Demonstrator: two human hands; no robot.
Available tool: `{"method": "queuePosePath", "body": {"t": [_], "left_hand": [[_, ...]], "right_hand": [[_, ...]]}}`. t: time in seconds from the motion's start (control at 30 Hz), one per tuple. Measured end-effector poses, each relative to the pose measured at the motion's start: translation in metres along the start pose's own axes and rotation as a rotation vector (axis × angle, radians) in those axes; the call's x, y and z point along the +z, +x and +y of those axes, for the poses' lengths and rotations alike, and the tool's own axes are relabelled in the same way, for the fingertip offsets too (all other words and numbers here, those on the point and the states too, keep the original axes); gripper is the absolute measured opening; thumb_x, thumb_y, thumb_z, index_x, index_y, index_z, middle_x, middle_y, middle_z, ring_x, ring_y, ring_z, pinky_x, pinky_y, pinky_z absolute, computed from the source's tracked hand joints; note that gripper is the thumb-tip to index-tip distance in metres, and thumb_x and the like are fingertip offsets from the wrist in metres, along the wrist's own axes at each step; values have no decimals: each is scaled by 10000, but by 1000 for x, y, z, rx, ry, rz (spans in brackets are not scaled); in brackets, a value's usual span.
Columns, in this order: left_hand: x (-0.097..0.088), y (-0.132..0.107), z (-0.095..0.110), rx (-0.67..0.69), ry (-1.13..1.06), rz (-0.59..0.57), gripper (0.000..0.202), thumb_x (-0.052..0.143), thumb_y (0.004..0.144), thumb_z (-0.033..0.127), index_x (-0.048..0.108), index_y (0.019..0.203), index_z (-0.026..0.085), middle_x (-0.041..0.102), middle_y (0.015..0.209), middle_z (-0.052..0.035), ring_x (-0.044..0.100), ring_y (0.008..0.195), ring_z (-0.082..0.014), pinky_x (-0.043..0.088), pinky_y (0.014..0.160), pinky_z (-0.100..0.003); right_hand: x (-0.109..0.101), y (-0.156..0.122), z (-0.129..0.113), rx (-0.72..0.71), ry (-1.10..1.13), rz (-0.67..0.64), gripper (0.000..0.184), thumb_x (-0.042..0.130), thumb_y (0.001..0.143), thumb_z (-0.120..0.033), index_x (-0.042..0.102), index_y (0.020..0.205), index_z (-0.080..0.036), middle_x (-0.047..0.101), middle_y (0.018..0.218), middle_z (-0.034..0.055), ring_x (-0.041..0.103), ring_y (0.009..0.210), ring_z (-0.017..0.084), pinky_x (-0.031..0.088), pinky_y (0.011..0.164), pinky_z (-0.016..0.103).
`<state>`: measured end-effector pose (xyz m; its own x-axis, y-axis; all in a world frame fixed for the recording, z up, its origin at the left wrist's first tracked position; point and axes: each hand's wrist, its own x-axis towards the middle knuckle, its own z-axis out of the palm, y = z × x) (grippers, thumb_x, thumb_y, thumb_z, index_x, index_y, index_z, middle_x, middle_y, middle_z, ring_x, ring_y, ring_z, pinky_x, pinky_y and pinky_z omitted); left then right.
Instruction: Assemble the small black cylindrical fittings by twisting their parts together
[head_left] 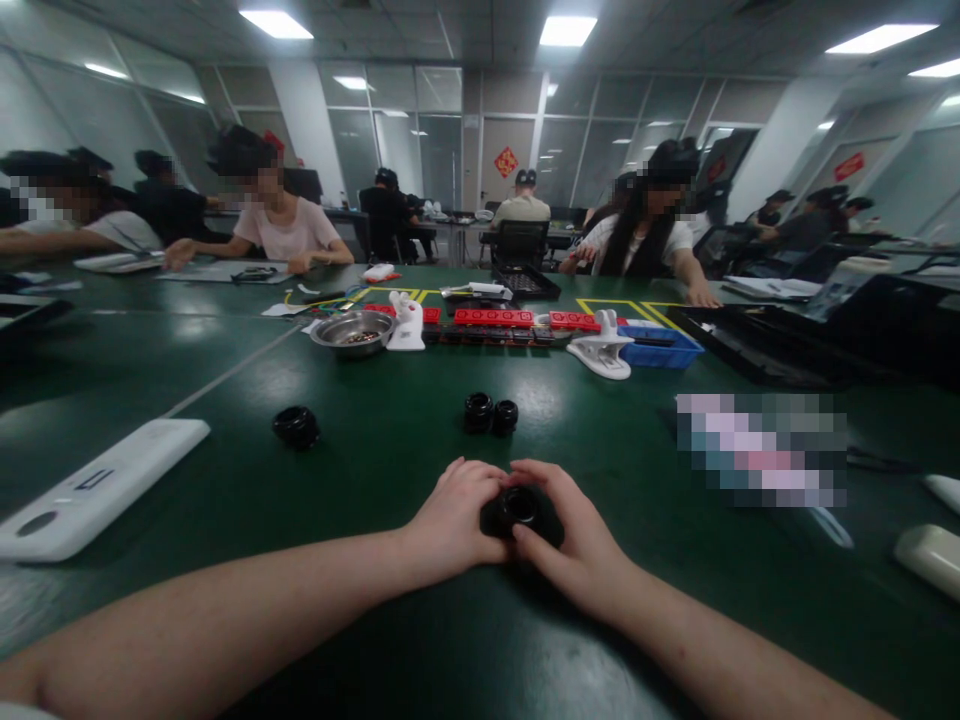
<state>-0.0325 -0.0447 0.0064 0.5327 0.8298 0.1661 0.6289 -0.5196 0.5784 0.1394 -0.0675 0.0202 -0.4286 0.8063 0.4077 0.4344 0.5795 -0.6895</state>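
Observation:
Close in front of me, a black ring-shaped part [519, 505] with a round opening on top rests at the green table [390, 630]. My left hand [456, 512] curls around its left side. From the right, my right hand [585, 535] wraps it with fingers and thumb bent, so both hands grip it; its lower part is hidden. Farther ahead, two similar black parts [478, 412] stand side by side. Another black part [296, 427] sits apart to the left.
A long white device [105, 490] lies left. Ahead are a metal bowl [352, 335] with small pieces, white clips [406, 322], red strips [493, 318] and a blue tray [686, 350]. Black plastic frames [780, 345] lie right. Co-workers sit across the table.

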Motion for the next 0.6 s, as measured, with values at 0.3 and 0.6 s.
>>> {"method": "queuePosePath", "body": {"t": [0.3, 0.6], "left_hand": [[0, 1, -1, 5, -16, 2, 494, 732, 562, 406, 585, 985, 198, 586, 1059, -56, 503, 1020, -261, 236, 1001, -494], [1, 0, -2, 10, -7, 9, 489, 731, 568, 413, 587, 983, 198, 579, 1081, -57, 489, 1044, -263, 218, 1009, -492]], "right_hand": [[2, 1, 5, 51, -30, 73, 436, 597, 711, -227, 436, 1115, -201, 558, 1014, 89, 539, 963, 249, 443, 843, 435], [-1, -1, 4, 2, 34, 40, 482, 529, 761, -225, 357, 1211, -216, 506, 1165, 104, 479, 1093, 250, 385, 930, 455]]}}
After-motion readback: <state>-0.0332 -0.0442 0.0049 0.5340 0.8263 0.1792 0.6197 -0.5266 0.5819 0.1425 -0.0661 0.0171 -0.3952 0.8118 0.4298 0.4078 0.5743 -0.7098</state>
